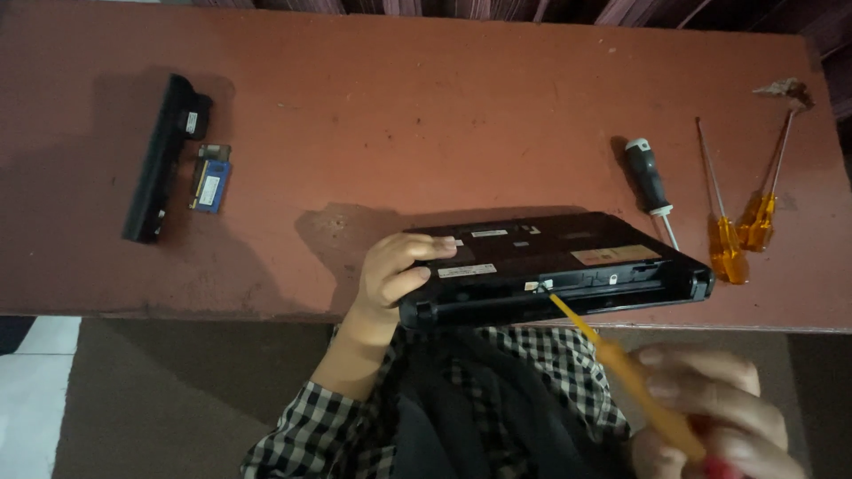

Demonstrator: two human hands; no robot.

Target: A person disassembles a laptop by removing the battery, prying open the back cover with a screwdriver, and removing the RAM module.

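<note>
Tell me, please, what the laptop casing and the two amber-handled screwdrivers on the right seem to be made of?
The laptop casing looks like matte black plastic with only dull highlights. The two amber-handled screwdrivers seem to have translucent plastic handles, glowing orange, and thin shafts, probably metal.

A black plastic laptop (555, 266), closed and turned bottom side up, lies at the near edge of the reddish-brown table (399, 115), its long side running along that edge and its right end angled slightly away. Pale stickers show on its underside, and an open slot runs along the near side. A long screwdriver with a yellow shaft and a red handle (621, 368) slants up from the lower right, its tip touching a small pale part in that slot near the middle of the laptop. The handle end is blurred, close to the camera.
</note>
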